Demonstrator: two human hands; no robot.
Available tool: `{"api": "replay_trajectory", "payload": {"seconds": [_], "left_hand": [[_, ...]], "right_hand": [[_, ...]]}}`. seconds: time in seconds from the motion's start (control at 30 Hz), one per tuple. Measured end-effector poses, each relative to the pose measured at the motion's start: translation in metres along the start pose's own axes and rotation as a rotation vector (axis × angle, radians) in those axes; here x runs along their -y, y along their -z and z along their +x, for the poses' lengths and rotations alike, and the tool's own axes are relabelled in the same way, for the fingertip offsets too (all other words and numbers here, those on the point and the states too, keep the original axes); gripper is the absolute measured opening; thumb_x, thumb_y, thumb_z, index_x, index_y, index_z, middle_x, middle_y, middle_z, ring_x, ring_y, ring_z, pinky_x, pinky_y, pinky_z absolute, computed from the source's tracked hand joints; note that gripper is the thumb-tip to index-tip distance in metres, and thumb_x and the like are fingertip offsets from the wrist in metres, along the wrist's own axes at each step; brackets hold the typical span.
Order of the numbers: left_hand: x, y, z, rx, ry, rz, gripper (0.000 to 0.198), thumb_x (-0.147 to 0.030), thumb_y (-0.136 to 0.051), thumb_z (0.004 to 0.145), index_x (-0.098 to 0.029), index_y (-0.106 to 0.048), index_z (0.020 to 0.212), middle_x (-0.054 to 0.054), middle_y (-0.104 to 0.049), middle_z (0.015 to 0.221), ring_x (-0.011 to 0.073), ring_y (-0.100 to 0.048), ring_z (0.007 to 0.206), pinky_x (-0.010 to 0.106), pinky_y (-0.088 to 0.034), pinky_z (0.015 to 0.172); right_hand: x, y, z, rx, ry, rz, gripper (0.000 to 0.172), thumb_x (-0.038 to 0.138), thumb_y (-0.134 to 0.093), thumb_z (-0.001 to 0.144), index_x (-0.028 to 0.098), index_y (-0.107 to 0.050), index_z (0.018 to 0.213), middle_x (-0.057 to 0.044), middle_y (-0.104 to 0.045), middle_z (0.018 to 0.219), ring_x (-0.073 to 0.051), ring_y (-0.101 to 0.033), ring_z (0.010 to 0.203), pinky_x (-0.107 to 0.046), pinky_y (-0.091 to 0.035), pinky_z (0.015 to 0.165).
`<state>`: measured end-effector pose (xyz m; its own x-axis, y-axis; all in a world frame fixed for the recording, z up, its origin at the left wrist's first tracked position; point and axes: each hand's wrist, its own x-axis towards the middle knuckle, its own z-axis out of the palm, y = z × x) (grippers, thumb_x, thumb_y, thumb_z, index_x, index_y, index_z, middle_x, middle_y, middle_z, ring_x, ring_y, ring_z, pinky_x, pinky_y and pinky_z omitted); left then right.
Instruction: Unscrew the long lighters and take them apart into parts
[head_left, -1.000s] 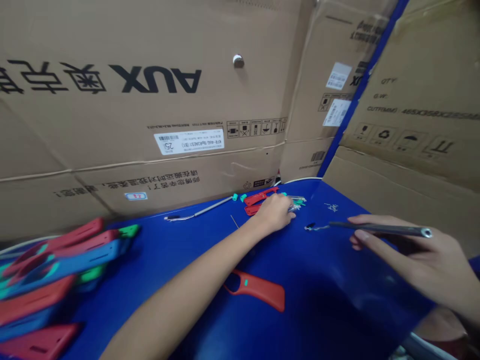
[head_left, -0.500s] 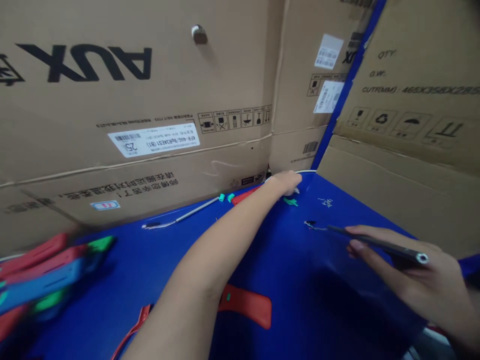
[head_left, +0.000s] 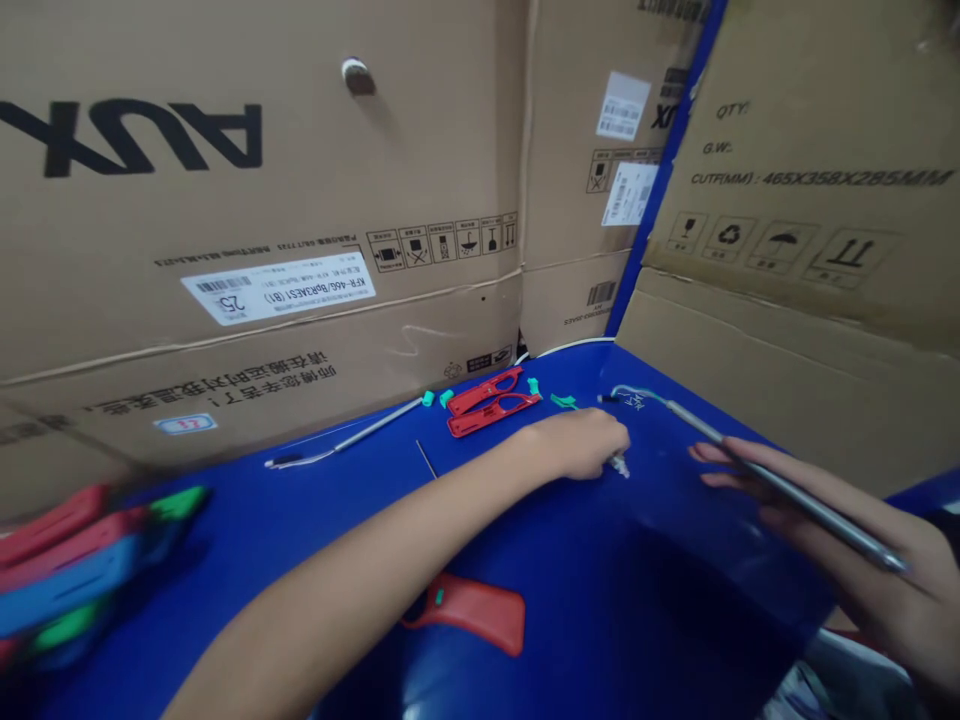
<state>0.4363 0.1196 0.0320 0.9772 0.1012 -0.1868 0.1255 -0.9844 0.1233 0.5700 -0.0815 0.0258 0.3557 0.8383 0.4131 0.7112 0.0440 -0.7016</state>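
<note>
My left hand (head_left: 592, 443) is closed around a small whitish piece (head_left: 619, 466), most of it hidden under the fingers; its kind cannot be made out. My right hand (head_left: 847, 540) grips a slim grey metal tube (head_left: 810, 505), held tilted above the blue tabletop. From the tube's far end run thin wires (head_left: 637, 392) with a small black tip (head_left: 606, 399). Beyond my left hand lie two red plastic frames (head_left: 491, 410) with loop ends, and a green clip (head_left: 564, 401). Below my left forearm rests a red handle-shaped part (head_left: 480, 613).
A similar grey tube (head_left: 379, 425) with wires lies by the back carton (head_left: 420, 330). A thin rod (head_left: 426, 458) is nearer. Red, blue and green parts (head_left: 82, 560) are piled at left, blurred. Cardboard walls (head_left: 795, 330) enclose the back and right.
My left hand has come nearer from the back corner with the whitish piece, uncovering the red frames. My right hand has turned the tube, and its wires now reach farther back.
</note>
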Motion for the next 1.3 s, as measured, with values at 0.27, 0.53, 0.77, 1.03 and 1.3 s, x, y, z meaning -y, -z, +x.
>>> {"api": "replay_trajectory", "payload": {"seconds": [0.27, 0.53, 0.77, 1.03, 1.3], "left_hand": [[-0.029, -0.012, 0.022, -0.233, -0.048, -0.005, 0.032, -0.016, -0.058, 0.084, -0.012, -0.061, 0.116, 0.017, -0.062, 0.12, 0.03, -0.056, 0.114, 0.043, -0.051, 0.091], [-0.018, -0.026, -0.121, -0.396, 0.025, 0.011, 0.035, -0.007, -0.043, 0.089, -0.007, -0.059, 0.12, 0.018, -0.057, 0.133, 0.0252, -0.049, 0.128, 0.038, -0.035, 0.113], [-0.022, -0.045, -0.236, -0.394, 0.292, -0.077, 0.029, -0.012, -0.046, 0.091, -0.019, -0.067, 0.111, 0.007, -0.066, 0.116, 0.0206, -0.06, 0.113, 0.035, -0.05, 0.1], [-0.049, -0.084, -0.312, -0.606, 0.543, -0.14, 0.027, -0.025, -0.048, 0.093, -0.025, -0.068, 0.11, 0.006, -0.07, 0.113, 0.0226, -0.064, 0.109, 0.036, -0.055, 0.095], [-0.073, -0.093, -0.333, -0.833, 0.63, -0.254, 0.016, -0.025, -0.052, 0.091, -0.026, -0.067, 0.096, 0.005, -0.071, 0.099, 0.0214, -0.066, 0.093, 0.034, -0.058, 0.08]], "right_hand": [[-0.003, -0.006, 0.002, 0.033, 0.142, 0.025, 0.035, 0.036, -0.058, 0.09, 0.031, -0.062, 0.124, -0.003, -0.072, 0.115, -0.025, -0.071, 0.097, -0.04, -0.059, 0.087], [-0.004, -0.034, -0.021, 0.153, 0.366, -0.108, 0.033, 0.023, -0.052, 0.095, 0.03, -0.06, 0.126, -0.003, -0.07, 0.117, -0.021, -0.067, 0.108, -0.035, -0.055, 0.095], [-0.015, -0.064, -0.014, 0.466, 0.482, -0.405, 0.047, 0.045, -0.062, 0.087, 0.027, -0.06, 0.13, -0.012, -0.059, 0.133, -0.032, -0.055, 0.125, -0.054, -0.052, 0.097], [0.04, -0.067, -0.02, 0.285, 0.569, -0.397, 0.029, 0.038, -0.056, 0.091, 0.022, -0.069, 0.111, -0.014, -0.064, 0.124, -0.031, -0.063, 0.112, -0.051, -0.055, 0.092], [0.063, -0.097, 0.017, 0.299, 0.282, -0.624, 0.022, 0.032, -0.05, 0.086, 0.016, -0.062, 0.094, -0.015, -0.068, 0.087, -0.031, -0.067, 0.077, -0.044, -0.053, 0.067]]}}
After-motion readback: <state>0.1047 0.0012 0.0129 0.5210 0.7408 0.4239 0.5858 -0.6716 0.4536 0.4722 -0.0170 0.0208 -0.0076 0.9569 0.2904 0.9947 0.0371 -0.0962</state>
